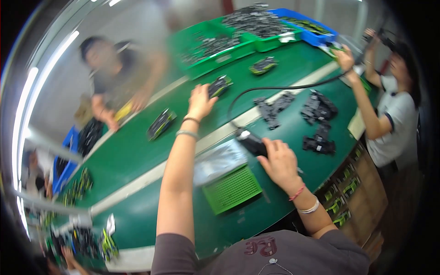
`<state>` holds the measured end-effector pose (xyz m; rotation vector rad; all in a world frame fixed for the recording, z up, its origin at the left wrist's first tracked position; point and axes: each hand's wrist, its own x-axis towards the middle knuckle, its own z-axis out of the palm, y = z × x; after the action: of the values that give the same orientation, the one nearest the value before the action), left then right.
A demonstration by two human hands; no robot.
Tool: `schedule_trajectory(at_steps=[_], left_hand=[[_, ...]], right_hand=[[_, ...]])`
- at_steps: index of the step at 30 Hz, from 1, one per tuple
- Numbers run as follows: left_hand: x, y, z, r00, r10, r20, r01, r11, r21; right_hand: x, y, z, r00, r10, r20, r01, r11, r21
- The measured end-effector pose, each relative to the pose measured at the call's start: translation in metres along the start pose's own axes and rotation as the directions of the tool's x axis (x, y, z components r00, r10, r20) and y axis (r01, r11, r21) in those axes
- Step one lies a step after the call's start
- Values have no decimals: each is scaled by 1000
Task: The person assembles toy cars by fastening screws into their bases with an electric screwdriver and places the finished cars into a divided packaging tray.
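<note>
Stretched forward over the green table, my left hand [200, 103] has its fingers and thumb around the near end of a black and lime-green car-shaped plastic part [221, 85]. My right hand [280, 164] is closed over a black corded electric screwdriver [250, 141] lying sideways. Its black cable [284, 87] arcs off to the far right. A similar car-shaped part [162, 124] lies left of my left hand, and another car-shaped part [263, 65] is farther off to the right. Between my forearms are a green perforated tray [232, 189] and a clear plastic bag [219, 160].
Black plastic assemblies [318, 107] lie right of the screwdriver. At the back stand green bins [223, 58] of small dark parts and a blue bin [331, 36]. A co-worker [117, 73] faces me across the table; another person [394, 101] works at the right.
</note>
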<state>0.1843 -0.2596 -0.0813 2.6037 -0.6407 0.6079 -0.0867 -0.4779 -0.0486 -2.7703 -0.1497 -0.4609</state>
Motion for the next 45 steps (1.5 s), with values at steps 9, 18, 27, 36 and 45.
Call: schedule_trajectory(at_steps=[9,18,27,36,45], left_hand=[[-3,27,11,998,-51,34,53,996,-73],[-97,47,-107,998,-44,45,53,969,-241],[-185,88,-157,975,-121,186,183,913,-366],[-183,85,-154,985,19,172,34,953,-301],[-192,87,-144,967,113,228,-40,953,-301]], right_hand=[[-12,13,0,998,14,-62,-11,999,49],[-8,18,1,993,96,-68,-94,995,25],[-10,21,4,989,135,54,-136,991,17],[-4,7,-25,961,140,-239,95,644,759],[-20,11,16,953,7,-302,281,344,896]])
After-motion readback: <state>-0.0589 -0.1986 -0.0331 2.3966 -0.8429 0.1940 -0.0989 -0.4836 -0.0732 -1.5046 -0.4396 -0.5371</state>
